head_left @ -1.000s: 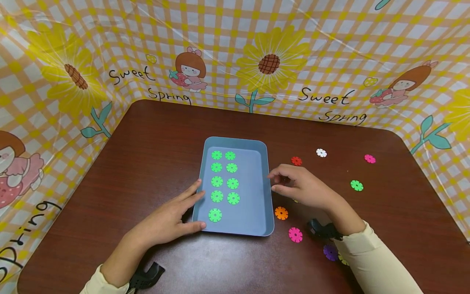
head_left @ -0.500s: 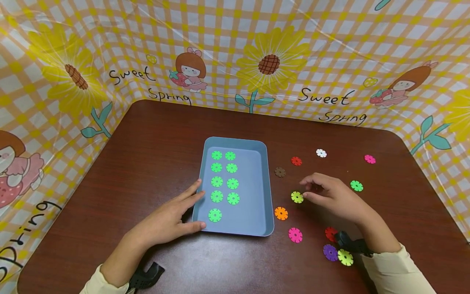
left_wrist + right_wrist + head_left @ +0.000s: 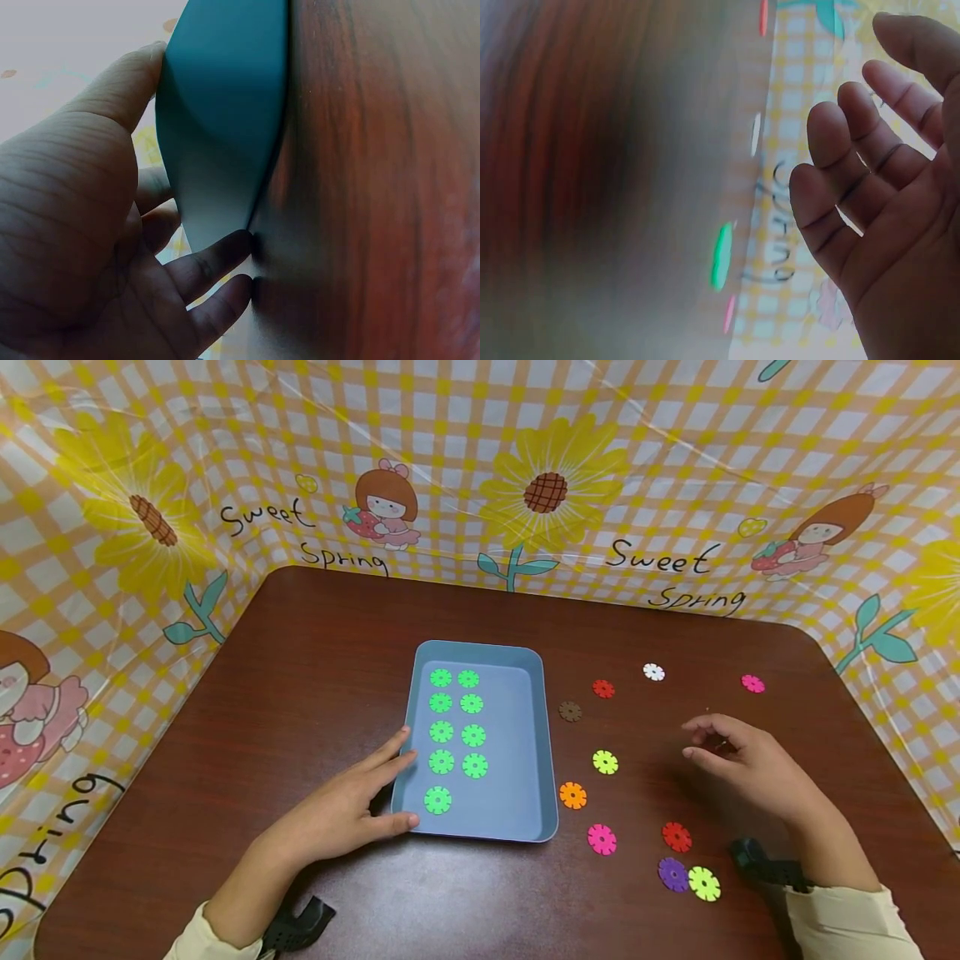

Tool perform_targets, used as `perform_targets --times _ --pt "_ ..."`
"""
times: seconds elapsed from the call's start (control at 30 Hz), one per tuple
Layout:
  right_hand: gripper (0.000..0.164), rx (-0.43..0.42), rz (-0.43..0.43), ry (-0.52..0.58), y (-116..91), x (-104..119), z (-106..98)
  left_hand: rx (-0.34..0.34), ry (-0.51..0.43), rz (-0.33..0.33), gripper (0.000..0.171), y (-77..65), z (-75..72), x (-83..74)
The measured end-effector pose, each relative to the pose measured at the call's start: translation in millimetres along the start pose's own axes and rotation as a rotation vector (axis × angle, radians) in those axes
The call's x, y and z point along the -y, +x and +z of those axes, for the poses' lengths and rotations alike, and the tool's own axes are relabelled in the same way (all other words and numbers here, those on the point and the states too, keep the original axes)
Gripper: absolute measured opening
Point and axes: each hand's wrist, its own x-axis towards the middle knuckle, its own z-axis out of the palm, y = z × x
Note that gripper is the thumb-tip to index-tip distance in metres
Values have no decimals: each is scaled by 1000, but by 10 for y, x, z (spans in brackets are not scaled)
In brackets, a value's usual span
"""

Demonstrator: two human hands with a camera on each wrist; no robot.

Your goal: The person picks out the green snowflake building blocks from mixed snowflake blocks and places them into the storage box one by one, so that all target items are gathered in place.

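Note:
My left hand (image 3: 341,810) rests at the left edge of a blue-grey tray (image 3: 517,814), thumb and fingertips on its rim, fingers fairly straight. In the left wrist view the thumb touches the rim of the tray (image 3: 225,97), and two fingertips reach down to the tabletop. Inside the tray, several green notched discs (image 3: 441,732) lie flat in two columns. My right hand (image 3: 757,768) hovers over the right of the table, fingers loosely bent, holding nothing. It covers a green disc in the head view; the right wrist view shows that green disc (image 3: 721,256) beyond the fingers.
Loose discs lie right of the tray: brown (image 3: 570,711), orange (image 3: 573,795), yellow (image 3: 605,762), white (image 3: 654,672), purple (image 3: 672,874) and several others in red, pink and yellow. A patterned cloth (image 3: 450,435) hangs behind the brown table (image 3: 322,635).
My right hand has moved right from beside the tray, past the yellow disc, uncovering the brown, yellow and a red disc and covering the green one. The left hand stays at the tray.

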Motion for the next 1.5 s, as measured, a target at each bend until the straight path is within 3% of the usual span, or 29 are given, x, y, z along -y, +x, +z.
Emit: perform_targets --times 0.27,0.5,0.63,0.87,1.03,1.37,1.5 --pt "31 -1 124 -64 -109 -253 -108 -2 -1 13 88 3 -1 7" --pt "32 -7 187 -41 -185 -445 -173 2 -4 5 84 -7 -6 -5" --pt "35 -10 196 -41 -224 -548 -182 6 -1 3 83 -7 -7 -10" --pt "44 58 155 -19 -226 -660 -157 8 -11 -2 84 -12 3 -4" --pt "53 90 174 -72 -202 -677 -108 3 -9 4 84 -12 1 -7" --pt "30 64 144 -71 -202 -673 -51 3 -10 2 84 -11 2 -1" --pt "30 61 141 -42 -191 -679 -51 4 -9 1 85 -15 -2 0"
